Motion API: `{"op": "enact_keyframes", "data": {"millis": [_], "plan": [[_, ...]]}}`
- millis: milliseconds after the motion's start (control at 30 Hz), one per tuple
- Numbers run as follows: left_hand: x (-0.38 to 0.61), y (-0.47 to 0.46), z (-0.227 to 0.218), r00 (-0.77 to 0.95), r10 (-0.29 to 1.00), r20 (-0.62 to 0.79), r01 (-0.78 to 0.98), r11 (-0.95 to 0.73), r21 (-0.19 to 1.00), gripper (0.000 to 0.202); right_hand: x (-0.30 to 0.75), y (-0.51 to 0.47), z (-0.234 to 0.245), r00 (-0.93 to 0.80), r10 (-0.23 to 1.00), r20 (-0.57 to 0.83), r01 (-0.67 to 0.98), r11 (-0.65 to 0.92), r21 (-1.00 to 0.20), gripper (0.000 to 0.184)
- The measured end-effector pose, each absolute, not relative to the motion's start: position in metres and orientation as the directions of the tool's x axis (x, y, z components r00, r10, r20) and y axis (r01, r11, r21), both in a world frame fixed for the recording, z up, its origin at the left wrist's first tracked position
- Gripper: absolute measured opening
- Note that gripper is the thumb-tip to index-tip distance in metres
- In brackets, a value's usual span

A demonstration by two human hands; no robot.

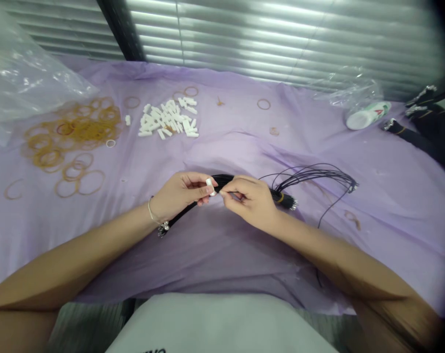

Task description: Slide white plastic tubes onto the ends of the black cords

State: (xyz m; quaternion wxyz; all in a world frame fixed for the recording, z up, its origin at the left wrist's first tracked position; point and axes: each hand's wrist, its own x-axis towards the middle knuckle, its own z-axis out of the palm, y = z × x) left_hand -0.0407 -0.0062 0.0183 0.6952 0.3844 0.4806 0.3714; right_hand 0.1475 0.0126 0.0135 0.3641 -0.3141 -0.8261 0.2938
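My left hand point(180, 192) pinches a small white plastic tube point(210, 187) between thumb and fingertips, up against a bundle of black cords point(224, 182). My right hand point(250, 202) grips the same bundle just beside it, with its fingertips touching the white tube. Silver metal clasps point(163, 228) hang from the bundle's end below my left wrist, and more clasps point(293, 204) stick out past my right hand. Thin loose cord strands point(314, 172) fan out to the right. A thin bracelet point(152, 213) circles my left wrist.
A lilac sheet point(222, 147) covers the table. On it lie a pile of white tubes point(169, 117), a heap of rubber bands point(73, 130), a white bottle point(367, 115) and black cord bundles point(424, 130). Clear plastic bags point(24, 63) lie at the back, before window blinds.
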Motion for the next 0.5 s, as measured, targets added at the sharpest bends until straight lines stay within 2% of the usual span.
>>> {"op": "enact_keyframes", "data": {"millis": [100, 200, 367, 500], "plan": [[-0.0418, -0.0063, 0.0158, 0.254, 0.896, -0.364, -0.162, 0.41, 0.897, 0.019, 0.1489, 0.0139, 0.0159, -0.467, 0.824, 0.32, 0.323, 0.496, -0.806, 0.01], [-0.0423, -0.0064, 0.0146, 0.271, 0.896, -0.351, -0.183, 0.406, 0.895, 0.019, 0.1488, 0.0146, 0.0152, -0.442, 0.854, 0.275, 0.335, 0.442, -0.832, 0.01], [-0.0413, -0.0066, 0.0165, 0.272, 0.899, -0.344, -0.169, 0.396, 0.902, 0.016, 0.1482, 0.0147, 0.0126, -0.496, 0.827, 0.264, 0.321, 0.457, -0.829, 0.009], [-0.0402, -0.0062, 0.0176, 0.265, 0.899, -0.348, -0.159, 0.397, 0.904, 0.016, 0.1474, 0.0145, 0.011, -0.546, 0.763, 0.346, 0.306, 0.566, -0.766, 0.009]]}}
